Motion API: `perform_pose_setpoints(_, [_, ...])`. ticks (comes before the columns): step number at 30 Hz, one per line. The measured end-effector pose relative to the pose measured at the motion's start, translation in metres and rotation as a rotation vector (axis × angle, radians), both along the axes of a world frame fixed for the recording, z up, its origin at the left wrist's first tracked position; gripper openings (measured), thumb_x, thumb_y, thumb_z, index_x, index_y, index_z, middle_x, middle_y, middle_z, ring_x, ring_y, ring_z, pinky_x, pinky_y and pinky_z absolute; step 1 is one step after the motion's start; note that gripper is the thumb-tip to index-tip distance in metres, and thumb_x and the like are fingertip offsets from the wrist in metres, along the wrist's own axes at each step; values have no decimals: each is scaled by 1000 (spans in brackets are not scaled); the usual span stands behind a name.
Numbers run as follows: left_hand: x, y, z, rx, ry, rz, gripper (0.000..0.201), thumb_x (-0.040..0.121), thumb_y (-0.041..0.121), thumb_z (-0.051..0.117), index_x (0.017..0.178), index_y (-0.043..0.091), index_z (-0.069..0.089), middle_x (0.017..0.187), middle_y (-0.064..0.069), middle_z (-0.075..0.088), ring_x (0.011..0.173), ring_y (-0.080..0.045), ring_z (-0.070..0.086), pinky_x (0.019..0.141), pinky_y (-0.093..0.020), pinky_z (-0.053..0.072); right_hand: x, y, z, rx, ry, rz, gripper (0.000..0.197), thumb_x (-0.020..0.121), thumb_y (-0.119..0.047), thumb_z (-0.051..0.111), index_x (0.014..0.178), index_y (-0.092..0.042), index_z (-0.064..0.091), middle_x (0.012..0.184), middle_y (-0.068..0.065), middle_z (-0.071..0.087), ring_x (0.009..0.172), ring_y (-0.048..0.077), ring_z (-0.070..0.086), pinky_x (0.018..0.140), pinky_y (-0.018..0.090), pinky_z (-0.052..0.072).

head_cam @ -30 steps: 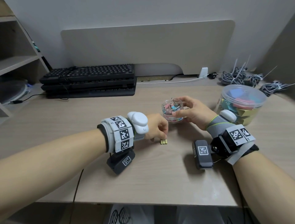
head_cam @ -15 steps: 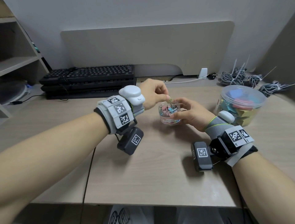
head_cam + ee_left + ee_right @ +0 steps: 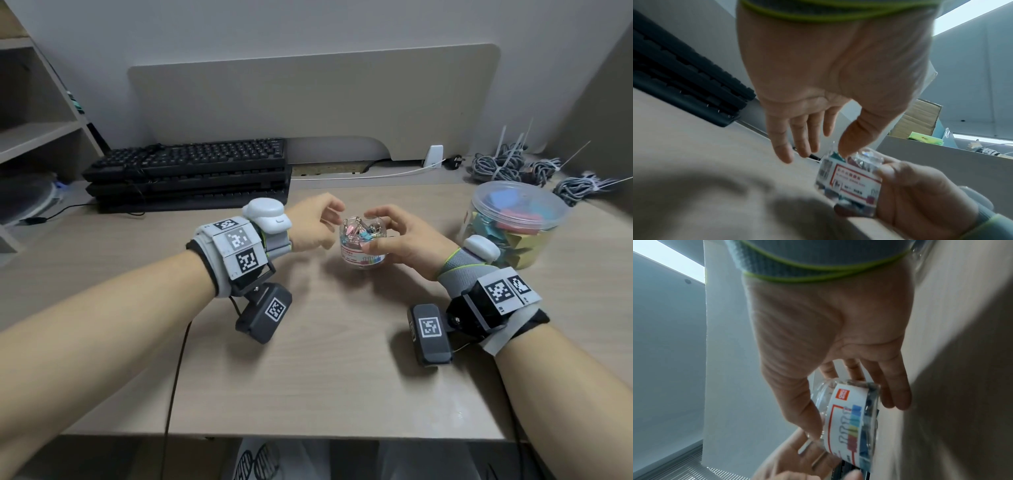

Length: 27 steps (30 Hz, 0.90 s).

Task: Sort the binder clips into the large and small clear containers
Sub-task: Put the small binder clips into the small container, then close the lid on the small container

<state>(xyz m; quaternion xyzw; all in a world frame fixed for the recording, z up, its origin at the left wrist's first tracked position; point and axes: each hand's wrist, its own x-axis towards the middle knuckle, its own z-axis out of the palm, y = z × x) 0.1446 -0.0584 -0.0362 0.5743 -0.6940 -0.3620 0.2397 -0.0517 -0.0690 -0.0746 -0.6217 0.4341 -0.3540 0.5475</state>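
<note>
A: From the head view, where does the small clear container point(image 3: 363, 245) sit?
B: It stands on the tabletop point(image 3: 325, 359) between the two hands, full of coloured binder clips point(image 3: 361, 228). The right hand point(image 3: 404, 243) grips it, thumb on the near wall and fingers curved round the far side. The left hand point(image 3: 317, 224) hangs just beside its rim, fingers relaxed and holding nothing.
A: And the large clear container point(image 3: 517, 222)?
B: Well off to the right on the tabletop, lid on, coloured pieces inside. Stacked black keyboards point(image 3: 191, 173) lie at the back left, bundled cables point(image 3: 507, 168) at the back right.
A: What does the left wrist view show?
B: The left hand point(image 3: 828, 73) spreads loose fingers point(image 3: 783, 146) above the tabletop; its thumb tip reaches the top of the small clear container point(image 3: 851, 180), whose label faces the camera. The right hand point(image 3: 916, 194) clasps that container from the right.
A: And the right wrist view?
B: The right hand point(image 3: 828, 321) holds the small clear container point(image 3: 849, 418) between thumb and fingers point(image 3: 894, 386). The left hand point(image 3: 803, 462) shows blurred at the bottom edge.
</note>
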Motion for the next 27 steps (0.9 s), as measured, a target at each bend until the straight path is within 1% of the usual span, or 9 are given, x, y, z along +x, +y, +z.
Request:
perform_pose_setpoints(4, [-5,6,-20,25,-22,-79,71,73,4,81,131,12,42,115,-2,61,91,-15,62,59,-14,51,2,3,6,-31,-5,15,54,61,-8,77,109,-22,57,106,8,60,92,21,60,81,43,52])
perform_pose_setpoints(8, [-17,11,-24,-55,62,-39,75,63,23,88,121,13,42,101,7,63,89,-9,63,76,-17,50,-7,3,16,-69,59,13,49,72,1,78,111,-22,57,110,13,62,95,24,59,81,45,48])
perform_pose_setpoints(12, [-35,18,-16,-71,197,-138,36,67,12,82,82,22,50,61,18,62,57,0,51,51,-14,42,-23,13,25,-60,85,12,54,68,-7,81,116,-17,58,119,27,63,93,25,61,89,52,51])
perform_pose_setpoints(14, [-41,20,-14,-65,227,-133,39,67,9,83,84,23,50,70,10,60,63,-9,52,49,-19,43,-32,16,30,-67,115,12,50,78,-2,76,122,-16,57,120,23,63,94,23,60,90,47,50])
perform_pose_setpoints(16, [-44,18,-19,-62,235,-87,52,68,10,86,103,17,49,84,4,61,74,-14,58,50,-20,48,-43,18,34,-87,162,-30,45,81,-3,73,121,-18,58,119,14,64,93,19,60,88,38,49])
perform_pose_setpoints(18, [-46,19,-22,-69,218,-68,68,65,13,88,118,11,45,94,3,62,83,-15,62,54,-22,49,-58,21,37,-154,313,-114,44,80,-10,76,120,-19,60,119,11,65,95,19,62,91,36,50])
perform_pose_setpoints(20, [-49,21,-23,-79,213,-68,73,62,15,89,120,12,44,97,2,63,85,-15,62,56,-23,48,-72,24,38,-244,623,-172,47,78,-22,79,122,-19,61,116,6,66,101,21,63,96,38,51])
perform_pose_setpoints(23, [-53,24,-24,-61,218,-81,70,65,11,88,118,13,42,96,3,62,83,-13,61,51,-22,50,-80,33,32,-272,1037,-156,53,79,-35,74,126,-17,59,119,4,64,106,25,61,91,32,48])
perform_pose_setpoints(27, [-56,29,-26,-42,216,-92,66,69,7,85,117,14,41,94,4,61,78,-9,60,47,-19,50,-86,37,21,-175,1287,-133,59,68,-49,70,120,-23,61,115,3,66,104,28,61,92,37,51])
